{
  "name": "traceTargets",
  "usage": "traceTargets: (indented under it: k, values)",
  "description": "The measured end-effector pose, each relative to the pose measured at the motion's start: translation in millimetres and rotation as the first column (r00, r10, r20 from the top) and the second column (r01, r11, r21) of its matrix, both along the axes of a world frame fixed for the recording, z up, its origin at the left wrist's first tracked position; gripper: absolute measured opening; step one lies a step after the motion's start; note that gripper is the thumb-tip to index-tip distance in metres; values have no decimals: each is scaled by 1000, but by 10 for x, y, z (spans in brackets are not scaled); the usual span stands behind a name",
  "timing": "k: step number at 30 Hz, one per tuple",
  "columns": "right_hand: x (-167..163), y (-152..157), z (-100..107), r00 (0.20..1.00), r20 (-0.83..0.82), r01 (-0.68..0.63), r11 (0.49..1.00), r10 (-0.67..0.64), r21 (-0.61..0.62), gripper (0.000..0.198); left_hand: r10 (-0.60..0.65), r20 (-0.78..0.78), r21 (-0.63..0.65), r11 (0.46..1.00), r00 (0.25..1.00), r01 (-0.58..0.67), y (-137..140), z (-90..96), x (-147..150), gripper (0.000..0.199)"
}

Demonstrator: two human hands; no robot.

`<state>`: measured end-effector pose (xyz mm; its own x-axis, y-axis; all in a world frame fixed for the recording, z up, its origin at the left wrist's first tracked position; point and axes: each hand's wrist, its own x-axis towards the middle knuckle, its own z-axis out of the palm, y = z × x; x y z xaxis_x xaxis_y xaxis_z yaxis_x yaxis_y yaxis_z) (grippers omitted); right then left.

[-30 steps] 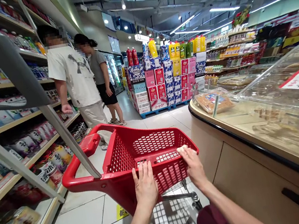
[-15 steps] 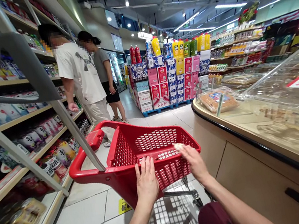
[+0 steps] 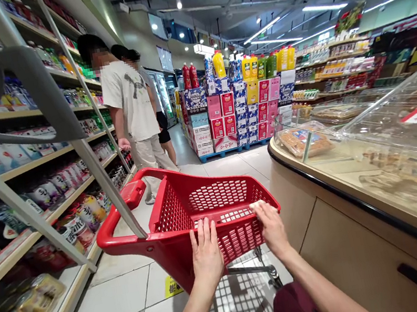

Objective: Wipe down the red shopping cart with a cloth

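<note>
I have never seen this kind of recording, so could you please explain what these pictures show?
No machine is at work: these are a person's own bare hands, seen by one camera worn on the head, looking forward and down. The left hand rests against the near side of a red cart, fingers at the rim. The right hand is over that side, farther right; a small white bit shows at its fingertips, but I cannot tell whether it is held. Packed food lies on the counter to the right. Shelves of drinks stand to the left, and stacked cartons ahead.
</note>
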<state>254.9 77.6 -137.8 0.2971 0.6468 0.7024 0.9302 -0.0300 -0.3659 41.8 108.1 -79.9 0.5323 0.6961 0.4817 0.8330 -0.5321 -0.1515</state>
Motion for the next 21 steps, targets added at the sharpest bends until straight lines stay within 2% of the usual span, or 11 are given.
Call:
traceTargets:
  k: [3,4,5,8,9,14,19,21]
  values:
    - [-80,1,22,979,82,-186,981,189,-46,64,2,2,3,1000,1000,-2,-1,-18,0,61]
    - [-61,-3,21,975,90,-200,979,204,-45,63,-4,1,9,1000,1000,4,-2,-27,-3,61]
    - [-21,-8,15,982,77,-171,985,173,-34,63,-11,-2,17,1000,1000,11,-6,-39,-6,62]
    - [96,-17,-13,999,-25,33,999,-33,-7,62,-20,1,29,999,1000,20,-30,-80,2,63]
    - [92,-14,-17,998,-36,54,998,-54,-11,62,-13,8,26,1000,1000,13,-41,-91,9,64]
    - [-108,13,13,979,76,-189,981,191,-38,65,9,13,-11,1000,1000,-8,-71,-90,19,63]
    - [-80,-25,18,999,-31,-10,1000,10,8,66,-6,5,-32,999,1000,6,-84,-67,9,63]
    - [-123,-33,27,998,-19,-53,999,53,-4,67,10,15,-47,999,1000,-10,-92,-64,17,62]
